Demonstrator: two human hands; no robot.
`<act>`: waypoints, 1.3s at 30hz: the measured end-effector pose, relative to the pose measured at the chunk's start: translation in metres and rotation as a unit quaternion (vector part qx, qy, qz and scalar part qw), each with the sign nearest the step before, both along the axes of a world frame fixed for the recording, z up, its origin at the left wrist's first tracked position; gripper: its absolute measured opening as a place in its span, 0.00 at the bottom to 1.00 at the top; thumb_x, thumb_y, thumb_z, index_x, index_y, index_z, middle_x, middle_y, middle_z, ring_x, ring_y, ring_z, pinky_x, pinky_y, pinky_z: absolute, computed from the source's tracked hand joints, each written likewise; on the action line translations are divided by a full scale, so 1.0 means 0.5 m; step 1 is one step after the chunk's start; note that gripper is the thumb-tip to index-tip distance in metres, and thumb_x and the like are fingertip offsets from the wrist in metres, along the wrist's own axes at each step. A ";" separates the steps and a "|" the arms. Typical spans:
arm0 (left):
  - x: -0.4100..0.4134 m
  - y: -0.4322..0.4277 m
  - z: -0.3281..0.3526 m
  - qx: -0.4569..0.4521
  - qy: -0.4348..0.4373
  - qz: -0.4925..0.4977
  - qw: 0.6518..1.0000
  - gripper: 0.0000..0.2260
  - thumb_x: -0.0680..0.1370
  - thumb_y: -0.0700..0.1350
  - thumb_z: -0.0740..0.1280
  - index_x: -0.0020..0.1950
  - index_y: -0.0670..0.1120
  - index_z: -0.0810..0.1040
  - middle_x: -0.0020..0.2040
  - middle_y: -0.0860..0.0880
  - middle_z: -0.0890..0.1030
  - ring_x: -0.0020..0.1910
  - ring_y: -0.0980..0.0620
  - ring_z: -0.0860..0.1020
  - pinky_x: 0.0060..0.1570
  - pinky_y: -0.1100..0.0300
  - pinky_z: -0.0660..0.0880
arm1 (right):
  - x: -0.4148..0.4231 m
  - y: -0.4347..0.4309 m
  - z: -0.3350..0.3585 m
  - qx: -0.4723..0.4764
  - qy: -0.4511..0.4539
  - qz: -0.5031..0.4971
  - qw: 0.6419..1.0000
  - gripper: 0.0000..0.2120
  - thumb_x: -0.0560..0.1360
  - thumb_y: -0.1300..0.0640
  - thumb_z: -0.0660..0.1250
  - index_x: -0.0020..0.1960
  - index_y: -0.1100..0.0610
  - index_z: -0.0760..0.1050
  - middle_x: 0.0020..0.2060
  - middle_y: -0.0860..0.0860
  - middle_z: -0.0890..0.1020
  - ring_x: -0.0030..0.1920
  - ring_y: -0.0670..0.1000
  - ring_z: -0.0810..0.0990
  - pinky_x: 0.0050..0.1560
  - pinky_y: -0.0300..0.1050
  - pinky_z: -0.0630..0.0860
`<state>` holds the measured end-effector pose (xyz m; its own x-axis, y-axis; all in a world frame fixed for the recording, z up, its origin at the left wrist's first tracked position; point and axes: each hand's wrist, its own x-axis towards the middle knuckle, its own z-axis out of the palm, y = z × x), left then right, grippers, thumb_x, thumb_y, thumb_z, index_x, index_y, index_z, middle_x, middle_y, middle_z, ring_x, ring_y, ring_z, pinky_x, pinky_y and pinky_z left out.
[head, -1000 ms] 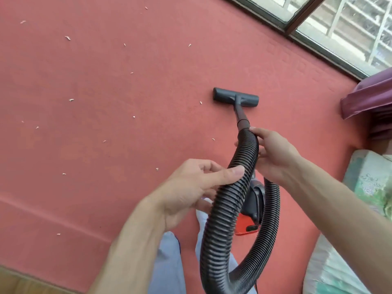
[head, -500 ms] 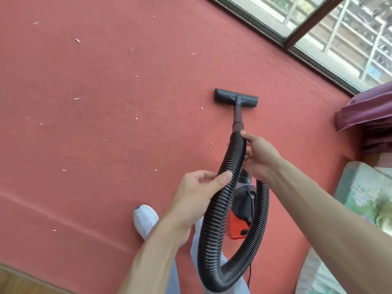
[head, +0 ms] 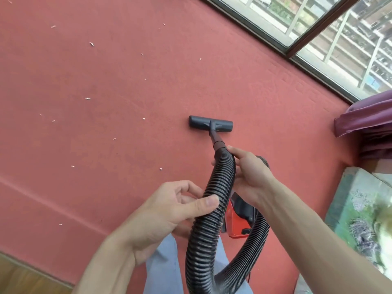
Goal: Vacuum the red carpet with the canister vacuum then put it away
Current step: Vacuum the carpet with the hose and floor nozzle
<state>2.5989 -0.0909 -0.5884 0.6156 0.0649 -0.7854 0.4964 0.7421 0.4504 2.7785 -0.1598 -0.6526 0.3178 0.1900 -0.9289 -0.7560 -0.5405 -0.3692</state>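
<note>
Pulling nozzle point(head: 211, 124) back over two bits, now gone, left hand point(head: 169, 211) and right hand point(head: 250, 179) grasping hose point(head: 220, 177), leaving specks point(head: 87, 98) leftward.

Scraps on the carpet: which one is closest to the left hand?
The scrap just beyond the left hand, to the left of the hose. All others lie farther off, up or left across the carpet.

A red carpet point(head: 106, 145) covers most of the floor, and a strip of brown wood floor point(head: 19, 276) shows at its lower left edge. A big window point(head: 318, 18) with a dark frame runs along the top right, with bright daylight and pale railings point(head: 339, 35) outside. At the right lie a purple cloth point(head: 367, 115) and a green and white flowery cover point(head: 360, 204).
</note>
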 end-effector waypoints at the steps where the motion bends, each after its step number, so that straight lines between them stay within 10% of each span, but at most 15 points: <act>1: -0.005 0.002 -0.002 0.007 -0.005 0.006 1.000 0.20 0.72 0.48 0.73 0.55 0.35 0.76 0.47 0.37 0.85 0.40 0.45 0.83 0.32 0.58 0.78 | -0.001 0.007 0.000 0.002 -0.004 -0.002 1.000 0.18 0.78 0.54 0.66 0.62 0.66 0.75 0.47 0.61 0.80 0.37 0.54 0.79 0.42 0.48 0.77; 5: -0.009 -0.010 -0.026 0.059 0.017 0.046 0.997 0.19 0.74 0.51 0.71 0.56 0.38 0.78 0.48 0.39 0.86 0.44 0.43 0.83 0.49 0.44 0.80 | -0.003 0.047 -0.012 0.002 -0.041 0.001 0.999 0.18 0.79 0.55 0.65 0.64 0.66 0.74 0.39 0.56 0.78 0.23 0.46 0.75 0.24 0.38 0.72; 11: -0.017 -0.038 -0.041 0.055 0.045 0.066 0.995 0.17 0.75 0.51 0.70 0.56 0.39 0.80 0.48 0.39 0.86 0.42 0.44 0.83 0.48 0.47 0.80 | -0.027 0.048 -0.030 -0.040 -0.064 0.003 0.997 0.14 0.79 0.56 0.65 0.59 0.65 0.75 0.38 0.55 0.79 0.35 0.52 0.78 0.38 0.47 0.78; 21: -0.135 -0.015 0.006 -0.021 -0.032 -0.026 0.999 0.17 0.68 0.49 0.77 0.51 0.40 0.80 0.51 0.31 0.83 0.43 0.42 0.83 0.37 0.57 0.81 | -0.151 -0.035 0.019 -0.078 -0.015 -0.080 0.994 0.11 0.77 0.56 0.65 0.57 0.60 0.75 0.37 0.55 0.79 0.33 0.51 0.76 0.30 0.40 0.74; 30: -0.128 -0.080 -0.010 0.018 0.021 0.034 0.999 0.15 0.73 0.48 0.76 0.54 0.39 0.80 0.50 0.36 0.85 0.46 0.43 0.82 0.52 0.46 0.78 | -0.134 -0.033 -0.005 -0.063 -0.029 -0.074 0.995 0.11 0.78 0.56 0.65 0.58 0.61 0.75 0.37 0.55 0.78 0.34 0.53 0.77 0.39 0.48 0.78; 39: -0.127 -0.107 -0.002 0.018 0.008 0.051 0.999 0.16 0.74 0.47 0.74 0.55 0.37 0.80 0.49 0.38 0.85 0.44 0.45 0.83 0.45 0.53 0.80 | -0.119 -0.069 -0.010 -0.073 -0.025 -0.057 0.995 0.09 0.77 0.58 0.63 0.56 0.60 0.75 0.35 0.55 0.77 0.30 0.51 0.74 0.36 0.44 0.74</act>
